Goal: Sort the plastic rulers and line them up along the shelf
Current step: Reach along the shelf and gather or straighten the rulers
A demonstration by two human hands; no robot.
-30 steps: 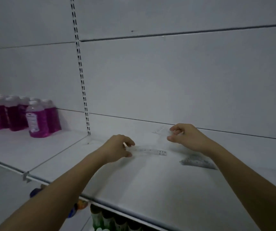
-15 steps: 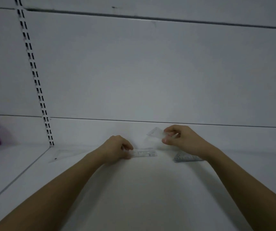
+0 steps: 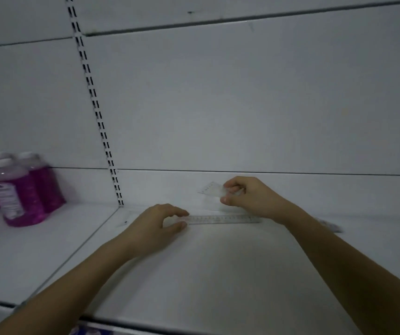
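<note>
A clear straight ruler [image 3: 220, 219] lies flat on the white shelf [image 3: 218, 274], parallel to the back wall. My left hand [image 3: 156, 227] pinches its left end between thumb and fingers. My right hand [image 3: 249, 197] is raised a little above the shelf and grips a small clear ruler piece [image 3: 212, 189] by its right side. A clear set square [image 3: 131, 217] lies flat behind my left hand, partly hidden. Behind my right forearm lies a greyish pile of rulers [image 3: 329, 226], mostly hidden.
Several pink bottles [image 3: 20, 189] stand on the neighbouring shelf section at the left. A slotted upright [image 3: 97, 112] runs up the back wall. The shelf's front edge [image 3: 145, 327] is near the bottom, with goods showing below it.
The view swung right, then back left, so the pink bottles show again. The straight ruler now lies stretched out toward the right. My right hand still holds the small clear piece.
</note>
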